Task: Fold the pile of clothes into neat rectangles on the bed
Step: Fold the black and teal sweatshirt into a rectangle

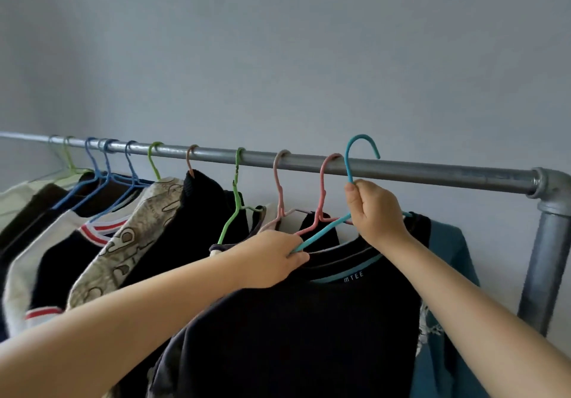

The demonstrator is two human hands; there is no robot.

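A dark navy T-shirt point(293, 329) with a teal neck band hangs on a teal hanger point(350, 162). The hanger's hook is lifted just above the metal rail point(432, 173), in front of it. My right hand point(375, 212) grips the hanger's neck below the hook. My left hand point(272, 258) pinches the hanger's left arm and the shirt's collar. No bed is in view.
Several other garments on green, blue and pink hangers fill the rail to the left, among them a patterned beige top point(129, 243) and a white top with red stripes point(61, 243). A teal shirt point(448, 305) hangs behind on the right. The rail's corner post point(543, 258) stands at far right.
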